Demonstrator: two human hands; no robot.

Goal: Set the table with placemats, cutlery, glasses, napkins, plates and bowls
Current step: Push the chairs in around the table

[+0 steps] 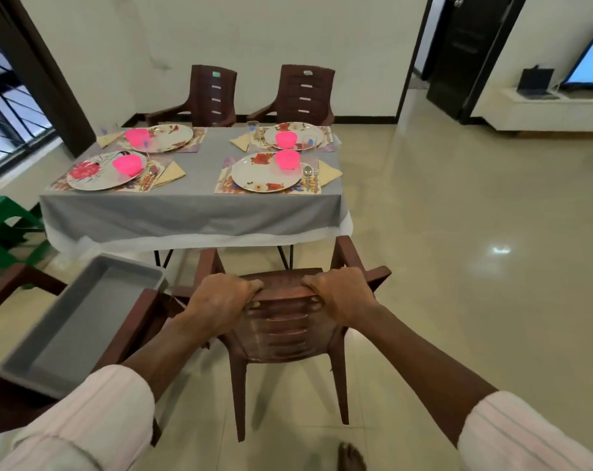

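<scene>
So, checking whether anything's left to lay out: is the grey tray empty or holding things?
Empty. The grey tray shows only its bare bottom and inner walls; nothing lies in it.

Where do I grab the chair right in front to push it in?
Take the chair by the top edge of its backrest, from behind. Its back faces you, and the left hand and right hand curl over that edge.
</scene>
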